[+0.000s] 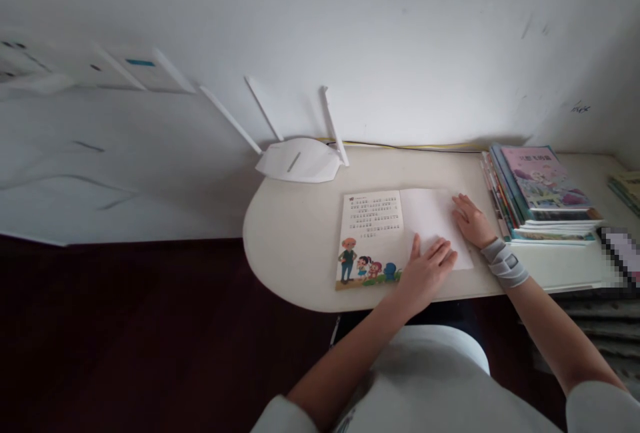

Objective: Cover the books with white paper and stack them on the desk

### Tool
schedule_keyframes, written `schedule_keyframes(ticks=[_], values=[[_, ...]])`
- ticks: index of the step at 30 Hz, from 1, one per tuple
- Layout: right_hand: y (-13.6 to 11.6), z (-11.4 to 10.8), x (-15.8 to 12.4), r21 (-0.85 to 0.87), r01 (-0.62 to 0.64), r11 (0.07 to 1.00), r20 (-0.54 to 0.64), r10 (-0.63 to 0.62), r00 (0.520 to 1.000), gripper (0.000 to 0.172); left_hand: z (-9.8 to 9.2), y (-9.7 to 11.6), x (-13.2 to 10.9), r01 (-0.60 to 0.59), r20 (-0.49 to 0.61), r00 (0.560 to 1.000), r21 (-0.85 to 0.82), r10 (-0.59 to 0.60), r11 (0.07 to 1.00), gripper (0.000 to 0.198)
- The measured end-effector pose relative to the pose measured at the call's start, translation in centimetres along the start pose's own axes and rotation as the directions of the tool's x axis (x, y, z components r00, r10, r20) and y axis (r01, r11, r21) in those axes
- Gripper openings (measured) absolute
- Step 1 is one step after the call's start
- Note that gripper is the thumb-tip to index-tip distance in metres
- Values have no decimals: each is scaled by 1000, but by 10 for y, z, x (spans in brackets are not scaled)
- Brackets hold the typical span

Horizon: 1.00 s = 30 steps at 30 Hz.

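Note:
An illustrated storybook [373, 236] lies spread on the white table, its left page showing printed text and cartoon figures. Over its right side is a blank white page [425, 209]. My left hand [425, 273] rests on the lower part of that page, fingers stretched out and pointing up and to the right. Near the page's right edge lies my right hand [473, 219], its fingers extended and flat. A grey band [506, 264] wraps my right wrist. Neither hand grips anything that I can see.
A white router [300, 161] with raised antennas stands at the table's back left. Cables [415, 147] run along the wall. To the right is a stack of books [547, 183], with more books [627, 189] at the far right. The table's rounded edge [250, 246] is on the left.

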State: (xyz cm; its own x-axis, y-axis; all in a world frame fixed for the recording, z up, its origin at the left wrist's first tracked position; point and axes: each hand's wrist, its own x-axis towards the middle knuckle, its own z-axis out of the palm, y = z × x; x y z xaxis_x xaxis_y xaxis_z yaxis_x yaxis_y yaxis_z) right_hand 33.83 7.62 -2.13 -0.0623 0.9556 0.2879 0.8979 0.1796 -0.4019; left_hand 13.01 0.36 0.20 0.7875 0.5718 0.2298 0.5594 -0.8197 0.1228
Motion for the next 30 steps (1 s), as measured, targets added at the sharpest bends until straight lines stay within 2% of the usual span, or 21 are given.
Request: schedule_keyframes(ticks=[3, 5, 7, 8, 9, 10, 12, 14, 18, 20, 22, 26, 28, 30], values=[[-6, -10, -1, -100, -8, 995, 1, 8, 1000, 44, -14, -1, -4, -20, -10, 1000, -40, 19, 999, 43], [-19, -21, -4, -184, 17, 983, -20, -21, 1000, 44, -27, -11, -16, -4, -59, 998, -70, 0, 998, 53], [-41, -30, -8, -207, 131, 970, 11, -132, 991, 45, -38, -29, -34, 125, -156, 978, -104, -140, 987, 53], [-55, -34, -11, -192, 226, 955, 60, -218, 974, 46, -41, -39, -45, 244, -219, 938, -131, -268, 961, 51], [-69, -36, -13, -167, 332, 928, 124, -314, 941, 48, -42, -50, -56, 371, -268, 874, -169, -405, 913, 50], [-83, -36, -16, -140, 433, 890, 194, -404, 894, 50, -41, -59, -67, 459, -287, 814, -213, -504, 862, 52], [-106, -31, -19, -99, 572, 814, 320, -518, 793, 53, -36, -73, -86, 563, -264, 730, -289, -630, 774, 56], [-118, -22, -19, -72, 620, 781, 404, -545, 734, 55, -29, -79, -98, 598, -228, 695, -343, -682, 724, 58], [-113, -6, -17, -29, 605, 796, 464, -525, 713, 60, -25, -81, -107, 605, -204, 645, -453, -737, 655, 58], [-107, -5, -19, -28, 600, 800, 469, -519, 714, 62, -27, -84, -107, 600, -174, 637, -500, -751, 625, 59], [-108, -7, -22, -49, 596, 802, 465, -510, 724, 60, -30, -89, -108, 607, -145, 647, -497, -749, 620, 59], [-133, -4, -17, -108, 592, 799, 469, -484, 739, 58, -33, -101, -111, 654, -77, 663, -424, -745, 626, 59], [-150, 6, -6, -98, 611, 785, 480, -501, 721, 65, -33, -104, -112, 654, -41, 676, -426, -736, 625, 61], [-166, 19, 9, -61, 649, 758, 488, -545, 682, 67, -32, -105, -113, 648, -24, 684, -440, -729, 622, 63]])
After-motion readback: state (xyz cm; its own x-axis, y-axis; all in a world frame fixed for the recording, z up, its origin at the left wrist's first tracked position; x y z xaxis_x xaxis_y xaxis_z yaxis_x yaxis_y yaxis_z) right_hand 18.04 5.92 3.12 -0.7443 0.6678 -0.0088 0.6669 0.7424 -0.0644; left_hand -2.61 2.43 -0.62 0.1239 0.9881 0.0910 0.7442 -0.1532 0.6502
